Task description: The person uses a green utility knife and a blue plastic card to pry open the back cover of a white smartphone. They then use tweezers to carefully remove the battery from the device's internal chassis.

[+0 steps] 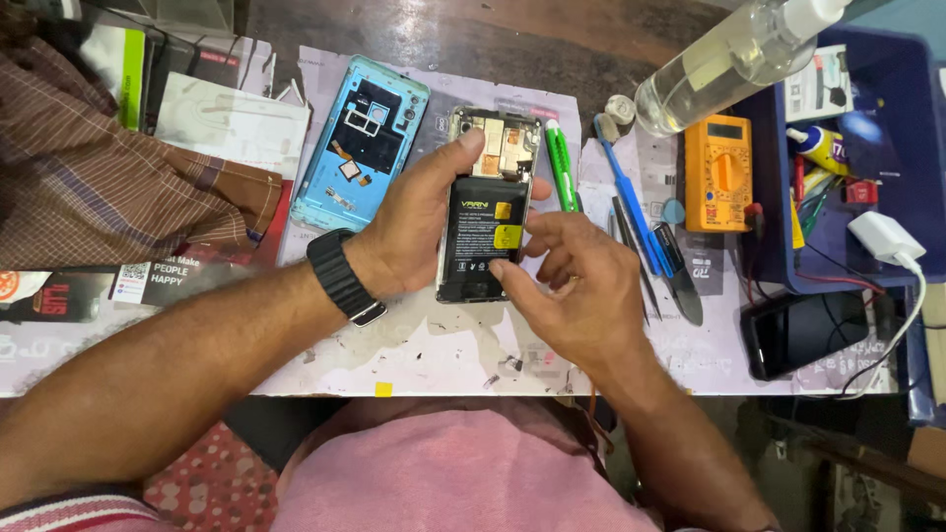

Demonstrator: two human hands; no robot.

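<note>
both hands grip the opened phone [485, 212], left hand [419, 222], right hand [576, 286], long axis away from the body.

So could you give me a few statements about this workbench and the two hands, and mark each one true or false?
1. The left hand holds an opened phone with its black battery showing. True.
2. The right hand is gripping the green cutter. False: the cutter lies on the bench, and the right hand's fingers are at the phone's battery.
3. A light blue back cover lies left of the phone. True.
4. The orange multimeter sits left of the back cover. False: it sits at the right, beside the blue tray.
5. A black watch is on the left wrist. True.
</note>
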